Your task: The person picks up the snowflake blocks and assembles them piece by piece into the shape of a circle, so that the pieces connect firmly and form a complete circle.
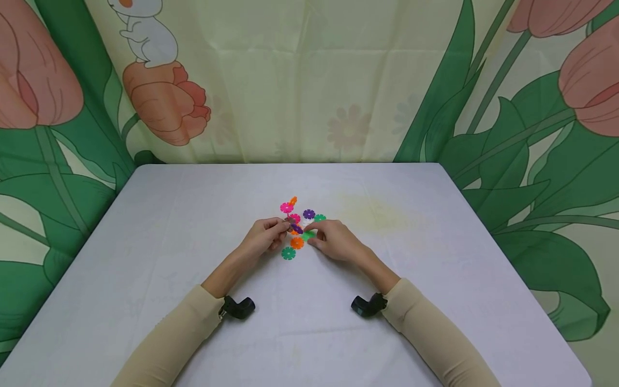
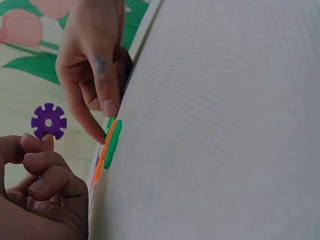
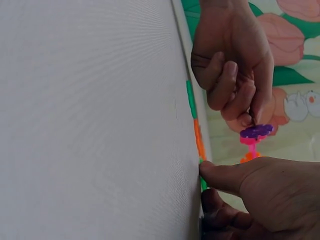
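My left hand (image 1: pixel 265 236) pinches a small cluster of joined notched flower discs above the table. A purple disc (image 2: pixel 48 122) stands out at its fingertips. A pink disc (image 1: pixel 287 207) and an orange disc (image 1: pixel 293 200) show beyond it, also seen in the right wrist view. My right hand (image 1: pixel 338 240) is low at the tabletop, its thumb and index finger on either side of a light green disc (image 1: pixel 308 235), gripping its edges. Beside that lie an orange disc (image 1: pixel 297 243) and a darker green disc (image 1: pixel 288 253).
Behind the hands lie another purple disc (image 1: pixel 308 214) and a green disc (image 1: pixel 319 217). A white cloth covers the table (image 1: pixel 145 215). A curtain (image 1: pixel 300 80) printed with flowers and a rabbit hangs behind it. Each wrist wears a black camera.
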The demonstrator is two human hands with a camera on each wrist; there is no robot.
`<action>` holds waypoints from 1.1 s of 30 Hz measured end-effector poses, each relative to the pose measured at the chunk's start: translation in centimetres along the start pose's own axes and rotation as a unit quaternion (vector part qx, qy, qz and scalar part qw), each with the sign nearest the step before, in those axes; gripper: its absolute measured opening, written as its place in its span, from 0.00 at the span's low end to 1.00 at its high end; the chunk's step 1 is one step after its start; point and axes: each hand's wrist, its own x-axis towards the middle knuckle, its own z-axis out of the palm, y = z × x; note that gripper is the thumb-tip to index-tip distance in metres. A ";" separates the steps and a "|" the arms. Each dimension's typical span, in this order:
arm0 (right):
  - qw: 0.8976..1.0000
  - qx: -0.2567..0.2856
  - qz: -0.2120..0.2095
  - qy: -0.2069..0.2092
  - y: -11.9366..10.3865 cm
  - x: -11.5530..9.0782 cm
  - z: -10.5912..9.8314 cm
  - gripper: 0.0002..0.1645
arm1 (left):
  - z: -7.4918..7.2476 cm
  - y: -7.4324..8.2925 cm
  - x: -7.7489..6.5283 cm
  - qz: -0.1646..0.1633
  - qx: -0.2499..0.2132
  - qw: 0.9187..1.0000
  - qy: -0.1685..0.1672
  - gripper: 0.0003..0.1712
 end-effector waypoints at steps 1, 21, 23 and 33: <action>1.000 0.007 0.004 0.001 0.0 0.0 0.0 0.19 | 0.0 0.0 0.0 -0.001 -0.001 1.000 0.000 0.18; 0.997 0.059 0.049 0.000 0.8 -0.9 -2.1 0.11 | -0.1 -0.1 -0.2 -0.006 -0.003 1.000 0.007 0.18; 0.997 0.057 0.050 -0.013 0.8 -1.0 -2.4 0.11 | -0.1 -0.1 -0.2 -0.007 0.000 1.000 0.008 0.19; 0.995 0.060 0.066 -0.048 0.7 -1.5 -2.9 0.11 | 0.1 0.0 -0.1 -0.012 0.005 1.000 0.009 0.18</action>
